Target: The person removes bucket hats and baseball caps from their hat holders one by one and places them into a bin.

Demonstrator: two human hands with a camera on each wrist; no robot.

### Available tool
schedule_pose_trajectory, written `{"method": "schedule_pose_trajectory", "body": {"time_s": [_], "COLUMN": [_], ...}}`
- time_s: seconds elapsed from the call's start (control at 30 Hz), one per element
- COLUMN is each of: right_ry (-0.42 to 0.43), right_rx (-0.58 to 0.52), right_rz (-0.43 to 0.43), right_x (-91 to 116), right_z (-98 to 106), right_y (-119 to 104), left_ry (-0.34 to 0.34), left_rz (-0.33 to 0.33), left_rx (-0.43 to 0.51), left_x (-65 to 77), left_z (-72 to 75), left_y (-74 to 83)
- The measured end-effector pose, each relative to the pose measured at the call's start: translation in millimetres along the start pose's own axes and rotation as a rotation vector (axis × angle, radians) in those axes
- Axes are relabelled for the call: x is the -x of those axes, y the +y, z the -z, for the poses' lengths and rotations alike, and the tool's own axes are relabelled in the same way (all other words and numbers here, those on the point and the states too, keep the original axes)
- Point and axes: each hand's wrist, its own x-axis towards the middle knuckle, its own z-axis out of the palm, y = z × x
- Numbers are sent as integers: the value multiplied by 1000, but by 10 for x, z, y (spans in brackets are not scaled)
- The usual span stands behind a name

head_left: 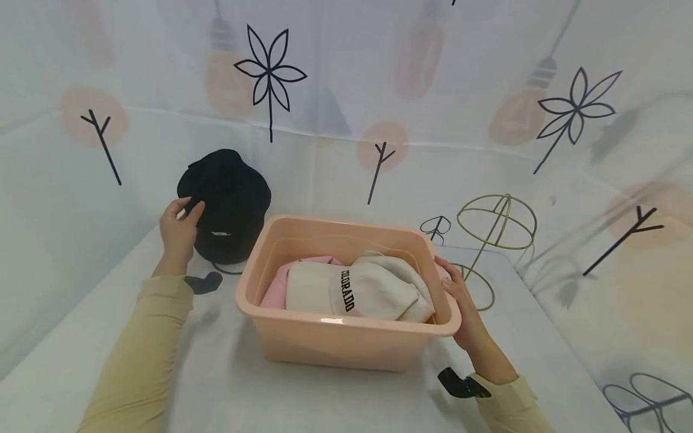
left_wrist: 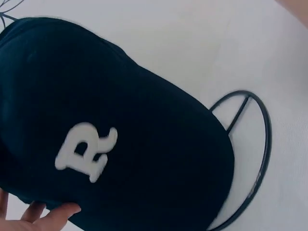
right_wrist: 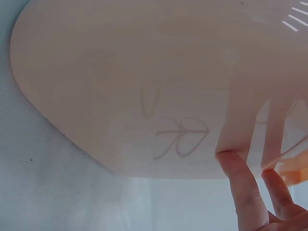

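A black cap (head_left: 230,192) sits at the back left on a wire hat stand (left_wrist: 264,144), whose dark ring shows past the fabric. In the left wrist view the cap carries a white letter R. My left hand (head_left: 181,231) pinches the cap's edge between thumb and fingers. At centre stands a peach plastic basin (head_left: 335,346) holding a cream COLORADO cap (head_left: 373,288) and a pink cap or cloth (head_left: 276,288), partly covered. My right hand (head_left: 460,304) grips the basin's right rim, its fingertips (right_wrist: 228,161) against the outer wall.
Behind the basin at right stands a bare gold wire hat stand (head_left: 487,240). A white cloth (head_left: 227,385) covers the table, and a patterned curtain (head_left: 325,108) hangs behind it and along the sides.
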Motion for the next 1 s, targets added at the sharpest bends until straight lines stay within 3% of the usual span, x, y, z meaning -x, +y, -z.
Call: {"method": "schedule_pose_trajectory", "body": {"time_s": [0.33, 0.47, 0.7, 1.0], "right_ry": [-2, -4, -3, -46], "right_rx": [12, 4, 4, -16], "right_rz": [9, 5, 12, 41], "right_x": [0, 4, 18, 11], "right_z": [4, 12, 23, 34], "right_y": [0, 2, -2, 41], "left_ry": [48, 52, 36, 67], "left_rz": [39, 62, 42, 44], "left_rx": [211, 238, 312, 363], "left_x": [26, 54, 77, 125], "left_z": [-55, -43, -40, -27], "left_y": [82, 164, 347, 603]}}
